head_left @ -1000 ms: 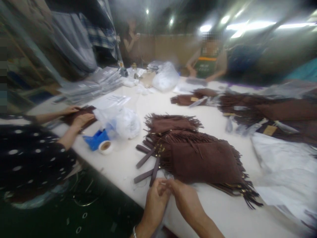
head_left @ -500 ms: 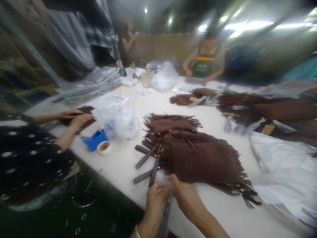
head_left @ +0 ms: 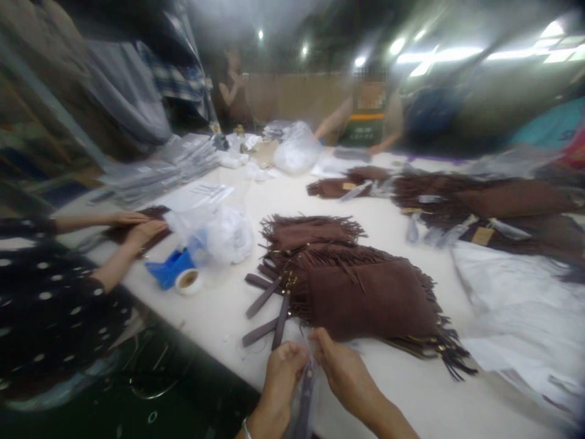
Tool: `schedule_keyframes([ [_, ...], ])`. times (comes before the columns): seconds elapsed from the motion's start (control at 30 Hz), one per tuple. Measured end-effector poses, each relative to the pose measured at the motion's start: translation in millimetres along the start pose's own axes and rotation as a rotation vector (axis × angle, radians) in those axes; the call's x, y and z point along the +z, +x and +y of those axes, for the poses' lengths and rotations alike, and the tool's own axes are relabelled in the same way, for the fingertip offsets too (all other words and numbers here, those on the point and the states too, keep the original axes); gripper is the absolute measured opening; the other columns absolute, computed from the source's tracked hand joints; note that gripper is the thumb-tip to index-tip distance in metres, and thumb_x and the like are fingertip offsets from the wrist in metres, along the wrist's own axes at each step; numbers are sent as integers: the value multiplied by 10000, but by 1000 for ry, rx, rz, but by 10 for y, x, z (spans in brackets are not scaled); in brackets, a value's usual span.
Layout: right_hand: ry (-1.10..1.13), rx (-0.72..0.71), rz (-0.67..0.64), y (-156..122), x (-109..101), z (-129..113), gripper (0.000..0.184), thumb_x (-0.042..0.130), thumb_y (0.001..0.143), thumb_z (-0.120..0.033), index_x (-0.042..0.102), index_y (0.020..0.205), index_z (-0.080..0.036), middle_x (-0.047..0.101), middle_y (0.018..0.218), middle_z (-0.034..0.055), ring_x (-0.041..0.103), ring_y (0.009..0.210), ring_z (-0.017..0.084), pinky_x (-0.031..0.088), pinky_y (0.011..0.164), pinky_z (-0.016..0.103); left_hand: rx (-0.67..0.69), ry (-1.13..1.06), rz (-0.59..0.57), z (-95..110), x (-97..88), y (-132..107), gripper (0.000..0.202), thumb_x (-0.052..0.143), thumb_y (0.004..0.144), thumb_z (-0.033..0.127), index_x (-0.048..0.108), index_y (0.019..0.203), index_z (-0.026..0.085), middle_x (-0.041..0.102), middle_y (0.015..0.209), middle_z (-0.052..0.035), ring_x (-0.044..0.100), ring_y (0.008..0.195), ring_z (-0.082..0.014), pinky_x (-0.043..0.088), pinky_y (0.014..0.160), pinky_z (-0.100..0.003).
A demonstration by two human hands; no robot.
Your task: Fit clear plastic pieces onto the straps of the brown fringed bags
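In the head view, the left hand (head_left: 280,373) and right hand (head_left: 343,373) meet at the table (head_left: 411,399) edge, just in front of the fringed brown bag (head_left: 370,296). Both hands are curled closed, and their fingertips pinch the top of a dark strap (head_left: 305,396) that hangs down between them. The strap seems to sit in a clear sleeve, but blur hides the exact grip. The right thumb (head_left: 320,339) points up toward the bag's near edge.

Loose straps (head_left: 265,305) fan out from the bag's left corner and touch it. Further left of the bag stands a clear plastic sack (head_left: 228,235) filled with something white. A tape roll (head_left: 188,281) and a blue object (head_left: 168,271) lie just beside the sack. Beyond these, a co-worker's hands (head_left: 137,228) rest on a brown piece (head_left: 158,214). Far behind the bag is another sack (head_left: 295,152), whose contents are pale and cannot be made out.
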State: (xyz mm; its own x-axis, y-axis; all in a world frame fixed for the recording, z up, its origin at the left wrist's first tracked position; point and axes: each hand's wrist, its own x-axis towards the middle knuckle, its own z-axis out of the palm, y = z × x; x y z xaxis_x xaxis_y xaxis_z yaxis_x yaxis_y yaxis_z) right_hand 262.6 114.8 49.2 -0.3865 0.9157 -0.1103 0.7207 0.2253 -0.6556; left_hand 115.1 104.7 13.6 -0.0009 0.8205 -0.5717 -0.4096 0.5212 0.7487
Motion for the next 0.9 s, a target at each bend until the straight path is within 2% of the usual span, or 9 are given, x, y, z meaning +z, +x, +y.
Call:
schedule_keyframes([
  [0.2,3,46,39,2,50,-13,378,390,789,-67,461,1133,-207,658,720,2,618,640,170,316,555,222,79,37,18,-66,-15,17,232,759,656,284,574,671,145,561,543,16,497,486,-99,375,494,-210],
  [0.37,119,-20,26,-17,39,74,453,396,751,-21,516,1140,-219,641,684,-31,561,553,116,319,537,186,60,-14,-30,-3,-26,-14,220,779,634,257,610,686,126,622,583,-19,532,509,-113,402,515,-220],
  [0.5,83,-94,44,-31,34,128,425,405,793,-20,568,1126,-228,663,693,-23,578,566,114,329,546,183,11,-86,-59,43,-39,-30,224,795,621,246,625,691,119,644,598,-33,563,530,-126,418,546,-230],
  [0.6,-19,-195,69,-34,59,171,428,411,810,2,576,1130,-231,682,732,-16,598,587,114,343,556,190,-30,-142,-76,54,-55,-14,245,828,584,232,625,661,120,641,588,-33,571,534,-135,427,562,-239],
  [0.73,-247,-379,141,-20,98,244,392,490,808,8,565,1107,-235,686,795,-17,647,646,131,363,557,211,-74,-211,-114,75,-72,12,274,873,546,223,660,672,108,676,640,-71,617,602,-174,466,653,-274],
  [0.9,-574,-610,314,5,121,273,318,495,815,-9,537,1105,-132,683,762,25,635,561,177,384,499,281,-109,-281,-200,82,-60,39,220,872,565,152,680,649,86,669,678,-75,632,688,-173,479,729,-257],
])
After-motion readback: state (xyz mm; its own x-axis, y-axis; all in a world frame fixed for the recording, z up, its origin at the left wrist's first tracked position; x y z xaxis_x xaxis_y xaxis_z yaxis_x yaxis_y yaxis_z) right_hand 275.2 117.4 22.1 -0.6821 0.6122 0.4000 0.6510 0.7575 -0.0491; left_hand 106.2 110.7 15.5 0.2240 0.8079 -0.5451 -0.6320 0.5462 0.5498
